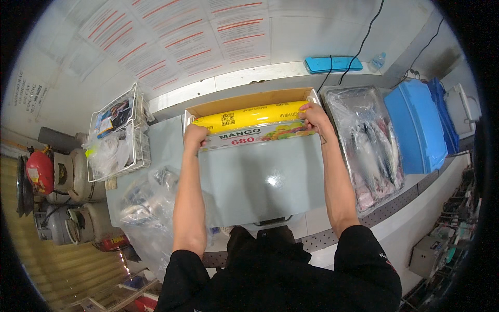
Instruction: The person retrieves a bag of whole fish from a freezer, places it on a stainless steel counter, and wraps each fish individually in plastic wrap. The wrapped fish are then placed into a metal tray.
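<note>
A long cardboard box (257, 137) of Mango food wrap lies open at the back of the grey tabletop (261, 175). Its tall rear flap stands up behind a roll in yellow printed wrapping (253, 116). At the roll's left end, my left hand (196, 136) is closed around it, close to the box's front corner. My right hand (314, 117) grips the opposite end, fingers curled over the front edge. Whether my fingers also hold the box wall is hidden.
Right of the box, a metal tray (331, 101) holds several whole fish (374, 152) under clear film, beside a blue plastic container (415, 124). A clear plastic bag with fish (142, 206) lies at left, near white wire baskets (136, 144). Black cables (360, 46) hang behind.
</note>
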`<state>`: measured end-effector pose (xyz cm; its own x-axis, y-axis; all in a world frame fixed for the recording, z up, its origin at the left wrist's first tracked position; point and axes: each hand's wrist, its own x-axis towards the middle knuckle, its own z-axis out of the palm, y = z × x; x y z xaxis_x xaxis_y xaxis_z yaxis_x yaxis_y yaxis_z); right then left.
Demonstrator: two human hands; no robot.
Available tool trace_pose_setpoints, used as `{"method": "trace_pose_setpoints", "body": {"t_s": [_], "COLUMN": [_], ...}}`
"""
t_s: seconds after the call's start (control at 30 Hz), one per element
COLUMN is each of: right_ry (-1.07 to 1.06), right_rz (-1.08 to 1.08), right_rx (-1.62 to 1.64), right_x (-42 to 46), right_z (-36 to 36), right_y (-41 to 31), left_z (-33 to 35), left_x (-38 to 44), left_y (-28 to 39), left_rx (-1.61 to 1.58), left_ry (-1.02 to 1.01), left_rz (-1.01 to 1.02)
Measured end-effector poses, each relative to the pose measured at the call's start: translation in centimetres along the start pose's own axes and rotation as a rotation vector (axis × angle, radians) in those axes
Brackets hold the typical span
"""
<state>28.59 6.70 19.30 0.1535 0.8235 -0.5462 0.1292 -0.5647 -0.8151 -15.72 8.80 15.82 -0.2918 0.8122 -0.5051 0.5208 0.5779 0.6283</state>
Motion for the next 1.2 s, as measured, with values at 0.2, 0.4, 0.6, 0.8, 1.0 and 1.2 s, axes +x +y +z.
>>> {"method": "trace_pose_setpoints", "body": {"t_s": [0.2, 0.4, 0.6, 0.8, 1.0, 1.2], "right_ry": [-0.09, -0.137, -0.695, -0.006, 0.117, 0.453], "right_rz": [-0.209, -0.324, -0.67, -0.281, 0.205, 0.197], "right_rx": [0.728, 1.102, 1.107, 0.614, 0.726, 0.797], "right_x": [2.6, 0.1, -21.6, -43.4, -32.9, -15.7], "right_z": [-4.2, -4.3, -12.1, -6.4, -2.6, 3.1], "right_y": [-3.6, -16.0, -15.2, 8.5, 34.8, 40.4], "left_z": [-6.2, -14.4, -20.5, -10.9, 8.6, 14.2], "left_x": [2.6, 2.8, -20.8, -37.8, -33.1, -22.4], "left_y": [3.1, 9.1, 9.1, -19.5, -33.6, -36.2], "left_rx": [-1.063, -1.583, -1.639, -1.466, -1.338, -1.456], "left_ry": [-0.334, -0.191, -0.689, -0.587, -0.497, -0.307], "left_rz": [-0.012, 0.096, 0.525, 0.232, -0.466, -0.501]}}
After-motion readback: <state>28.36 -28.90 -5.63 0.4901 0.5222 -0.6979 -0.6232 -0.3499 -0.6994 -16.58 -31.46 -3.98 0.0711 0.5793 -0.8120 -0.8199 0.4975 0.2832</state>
